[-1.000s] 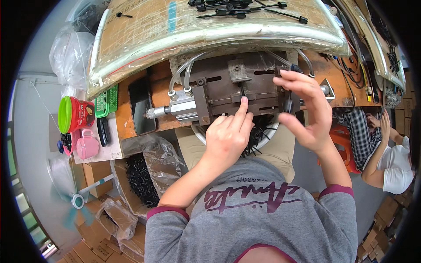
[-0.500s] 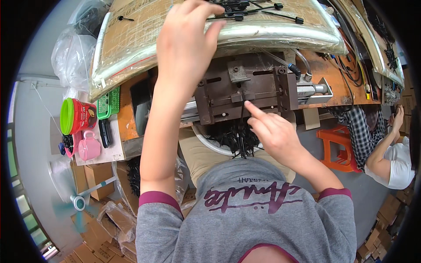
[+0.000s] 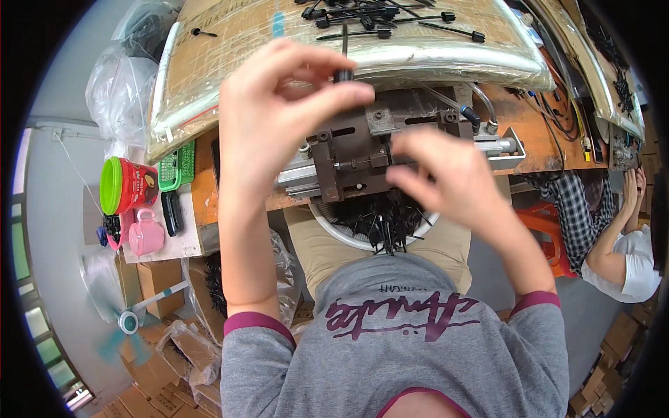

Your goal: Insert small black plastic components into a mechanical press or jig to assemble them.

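My left grip [image 3: 279, 111] pinches a small black cable tie [image 3: 343, 70] by its head between thumb and fingertips, just above the dark metal fixture [image 3: 355, 157]. My right grip [image 3: 439, 174] rests on that fixture's right side; I cannot tell how closed it is. Below both grips sits a white bowl [image 3: 334, 226] of black ties. Beyond the left grip, more ties [image 3: 376, 17] lie on the cardboard-covered surface [image 3: 237, 35].

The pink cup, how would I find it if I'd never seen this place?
Look at the small white side table left of the orange workbench. Below the red tub with a green lid sits the pink cup, the only pink, handled thing there.
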The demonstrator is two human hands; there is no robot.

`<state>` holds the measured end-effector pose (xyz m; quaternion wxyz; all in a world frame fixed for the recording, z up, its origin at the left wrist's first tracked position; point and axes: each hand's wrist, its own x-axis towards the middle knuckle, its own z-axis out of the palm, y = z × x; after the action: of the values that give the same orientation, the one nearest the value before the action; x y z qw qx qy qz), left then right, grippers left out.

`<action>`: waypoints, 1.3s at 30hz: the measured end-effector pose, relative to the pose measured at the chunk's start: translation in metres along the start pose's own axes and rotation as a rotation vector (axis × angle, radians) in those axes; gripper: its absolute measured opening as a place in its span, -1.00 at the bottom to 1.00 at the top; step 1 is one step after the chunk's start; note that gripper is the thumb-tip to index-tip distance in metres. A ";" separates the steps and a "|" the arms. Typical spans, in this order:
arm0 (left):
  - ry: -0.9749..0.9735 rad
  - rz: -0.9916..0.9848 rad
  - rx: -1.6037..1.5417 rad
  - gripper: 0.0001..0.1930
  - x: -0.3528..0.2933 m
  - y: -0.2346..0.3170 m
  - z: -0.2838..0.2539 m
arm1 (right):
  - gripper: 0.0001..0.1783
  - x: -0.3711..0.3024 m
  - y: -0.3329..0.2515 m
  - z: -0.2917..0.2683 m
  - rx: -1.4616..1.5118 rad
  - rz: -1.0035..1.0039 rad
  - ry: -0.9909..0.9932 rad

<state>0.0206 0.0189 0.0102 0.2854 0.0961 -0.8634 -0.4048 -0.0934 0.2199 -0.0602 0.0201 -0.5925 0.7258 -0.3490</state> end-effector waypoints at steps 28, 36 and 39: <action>-0.140 0.085 0.230 -0.64 -0.103 -0.017 0.089 | -0.79 0.159 0.031 -0.091 0.326 0.455 0.030; 0.205 0.108 -0.192 -0.56 -0.047 -0.007 0.067 | -0.72 0.064 0.030 -0.045 1.271 0.447 -0.097; 0.167 0.071 -0.242 -0.62 -0.058 -0.001 0.070 | -0.71 0.041 0.028 -0.035 1.471 0.514 -0.100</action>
<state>0.0285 0.0867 -0.0501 0.3798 0.0638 -0.7845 -0.4861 -0.1451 0.2026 -0.0329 0.5206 -0.2550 0.4206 -0.6979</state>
